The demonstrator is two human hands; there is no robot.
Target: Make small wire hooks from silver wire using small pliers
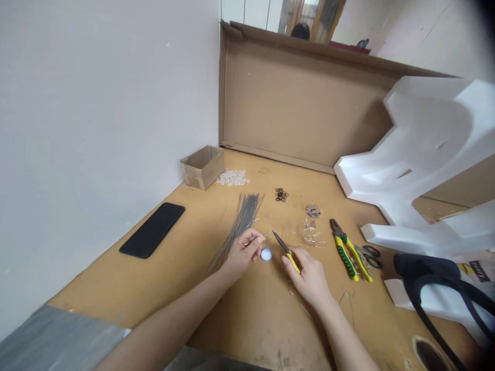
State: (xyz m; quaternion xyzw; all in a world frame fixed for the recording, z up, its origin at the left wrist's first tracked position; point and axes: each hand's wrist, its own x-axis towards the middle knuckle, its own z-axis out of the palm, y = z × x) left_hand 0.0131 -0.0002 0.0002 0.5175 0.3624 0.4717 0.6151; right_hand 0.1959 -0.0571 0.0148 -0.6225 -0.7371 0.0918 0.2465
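Observation:
My left hand [244, 252] is pinched on a thin metal wire and a small round blue-white bead [266, 254] at the near end of a bundle of grey wires [240, 222]. A short way to the right, my right hand [307, 273] grips small yellow-handled pliers [285, 250], whose dark jaws point up and left toward the bead. Both hands rest low over the brown table [247, 309]. Bent wire pieces [310, 234] lie just beyond the pliers.
A black phone [152, 236] lies at the left. A small cardboard box [202, 166] and clear beads [233, 178] sit at the back, black rings [281, 194] mid-table. Larger green-yellow pliers [350, 251], scissors [370, 255], white foam [421, 154] and a black strap [436, 288] are on the right.

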